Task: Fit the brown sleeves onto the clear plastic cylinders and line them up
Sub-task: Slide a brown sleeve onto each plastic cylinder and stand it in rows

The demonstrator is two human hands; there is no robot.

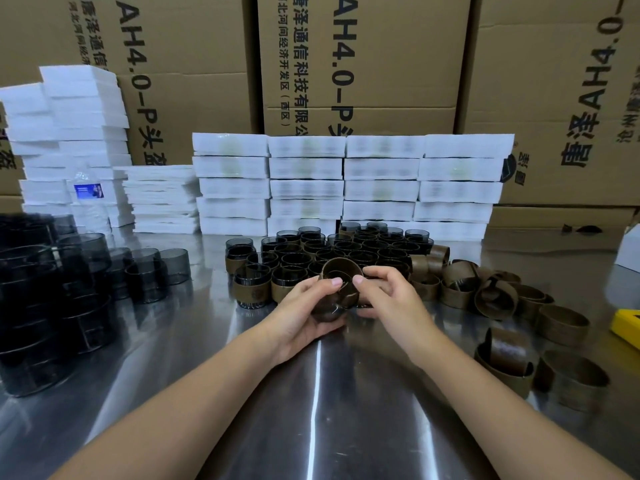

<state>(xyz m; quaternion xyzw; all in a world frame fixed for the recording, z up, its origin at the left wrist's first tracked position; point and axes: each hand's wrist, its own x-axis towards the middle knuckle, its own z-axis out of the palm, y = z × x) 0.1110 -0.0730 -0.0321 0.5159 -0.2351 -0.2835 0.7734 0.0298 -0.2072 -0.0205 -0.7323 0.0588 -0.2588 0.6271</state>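
Pressing a brown sleeve (341, 270) onto a smoky clear cylinder (327, 313), a person's left hand (304, 308) cups the cylinder from below with its fingers curled round it. The right hand (389, 301) pinches the sleeve's rim between thumb and fingers, and the sleeve looks only partly seated. Just beyond both hands, a packed cluster of sleeved cylinders (311, 259) stands in rough rows on the steel table (329, 410), suggesting the job is well under way. Much appears left to do: loose sleeves (495, 299) lie scattered out past the right hand, and stacks of bare cylinders (52, 289) wait well off beyond the left hand. Farther back, behind the cluster, rise white foam stacks (346, 181) and cartons (381, 64) printed "AH4.0-P" beside Chinese characters including "唐泽通信科技有限公". A water bottle (88, 199) far beyond the left hand carries a blue label too small to read.
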